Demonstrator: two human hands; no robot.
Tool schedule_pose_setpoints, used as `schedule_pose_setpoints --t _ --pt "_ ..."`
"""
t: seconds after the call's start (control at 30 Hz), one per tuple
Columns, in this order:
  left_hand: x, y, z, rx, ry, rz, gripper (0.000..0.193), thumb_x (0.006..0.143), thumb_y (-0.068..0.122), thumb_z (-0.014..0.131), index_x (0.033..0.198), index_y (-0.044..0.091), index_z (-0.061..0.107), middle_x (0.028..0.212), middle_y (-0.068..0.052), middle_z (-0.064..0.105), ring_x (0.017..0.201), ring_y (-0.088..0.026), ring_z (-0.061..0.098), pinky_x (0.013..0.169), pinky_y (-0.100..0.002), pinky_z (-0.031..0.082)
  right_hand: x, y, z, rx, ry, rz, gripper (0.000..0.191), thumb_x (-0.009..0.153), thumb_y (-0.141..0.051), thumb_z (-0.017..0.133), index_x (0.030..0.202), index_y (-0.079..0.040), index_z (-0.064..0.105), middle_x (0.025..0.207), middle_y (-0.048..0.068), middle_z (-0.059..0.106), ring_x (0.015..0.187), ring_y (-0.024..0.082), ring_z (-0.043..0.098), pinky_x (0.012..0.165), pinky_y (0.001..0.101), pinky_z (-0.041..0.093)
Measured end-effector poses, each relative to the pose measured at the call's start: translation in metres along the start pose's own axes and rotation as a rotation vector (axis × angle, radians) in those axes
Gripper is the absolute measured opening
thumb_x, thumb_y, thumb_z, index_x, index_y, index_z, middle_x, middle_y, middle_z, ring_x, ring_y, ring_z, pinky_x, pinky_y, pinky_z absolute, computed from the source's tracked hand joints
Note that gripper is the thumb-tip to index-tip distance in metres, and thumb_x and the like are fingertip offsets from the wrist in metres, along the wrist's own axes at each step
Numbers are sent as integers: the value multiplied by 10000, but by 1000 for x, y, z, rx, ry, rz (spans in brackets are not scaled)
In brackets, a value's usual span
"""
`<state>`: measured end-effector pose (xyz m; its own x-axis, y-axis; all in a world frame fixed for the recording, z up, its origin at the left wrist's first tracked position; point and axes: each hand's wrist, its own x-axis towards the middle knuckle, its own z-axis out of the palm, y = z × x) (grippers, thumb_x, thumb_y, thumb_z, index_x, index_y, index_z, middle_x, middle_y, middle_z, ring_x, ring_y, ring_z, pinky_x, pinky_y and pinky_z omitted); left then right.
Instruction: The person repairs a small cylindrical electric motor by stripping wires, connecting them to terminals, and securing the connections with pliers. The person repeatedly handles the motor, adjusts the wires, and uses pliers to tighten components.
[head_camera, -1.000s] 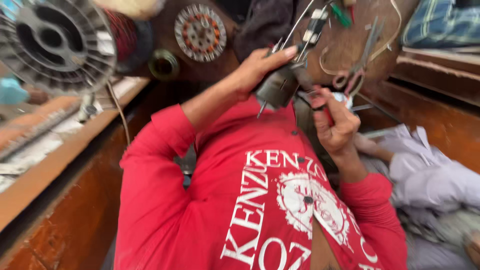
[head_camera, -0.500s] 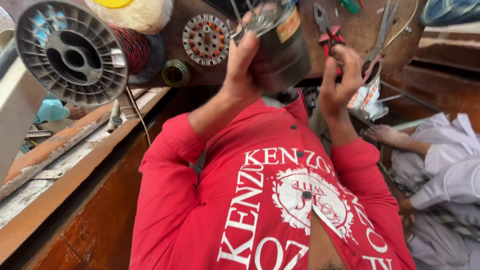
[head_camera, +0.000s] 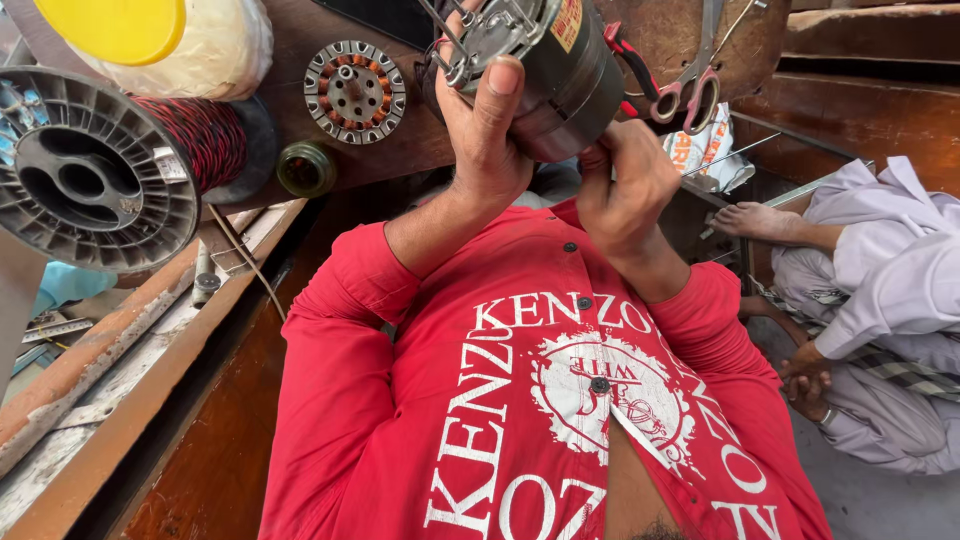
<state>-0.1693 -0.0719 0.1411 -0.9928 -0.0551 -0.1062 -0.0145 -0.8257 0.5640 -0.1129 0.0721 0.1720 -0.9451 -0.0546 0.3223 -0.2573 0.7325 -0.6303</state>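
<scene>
Both hands hold up a grey motor (head_camera: 560, 75), its top cut off by the frame. The left hand (head_camera: 485, 140) wraps its side; the right hand (head_camera: 625, 190) grips underneath, fingers partly hidden.

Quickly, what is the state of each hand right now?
Left hand: closed around the grey cylindrical metal motor, holding it.
Right hand: closed in a fist against the motor's underside; what it grips cannot be told.

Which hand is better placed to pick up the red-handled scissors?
Probably the right hand: it is on the same side as the scissors, curled under the motor, while the left hand grips the motor's end.
</scene>
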Motion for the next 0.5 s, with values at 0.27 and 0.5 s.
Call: schedule_pose_setpoints --t 0.27,0.5 --pt "6 11 -10 -15 -122 -126 686 930 446 831 1327 0 494 1178 -103 638 1075 -185 625 988 -334 512 6 35 -17 1229 -490 825 173 1108 -105 547 1106 36 649 887 83 688 743 165 661 668 321 551" --pt "-3 1 -2 165 -15 -36 811 895 328 892 1468 -1 420 1275 -132 638 1187 -203 633 1088 -327 501 -8 28 0 679 -360 589 166 1000 43 470 963 25 631 719 108 610 599 198 560 547 354 434"
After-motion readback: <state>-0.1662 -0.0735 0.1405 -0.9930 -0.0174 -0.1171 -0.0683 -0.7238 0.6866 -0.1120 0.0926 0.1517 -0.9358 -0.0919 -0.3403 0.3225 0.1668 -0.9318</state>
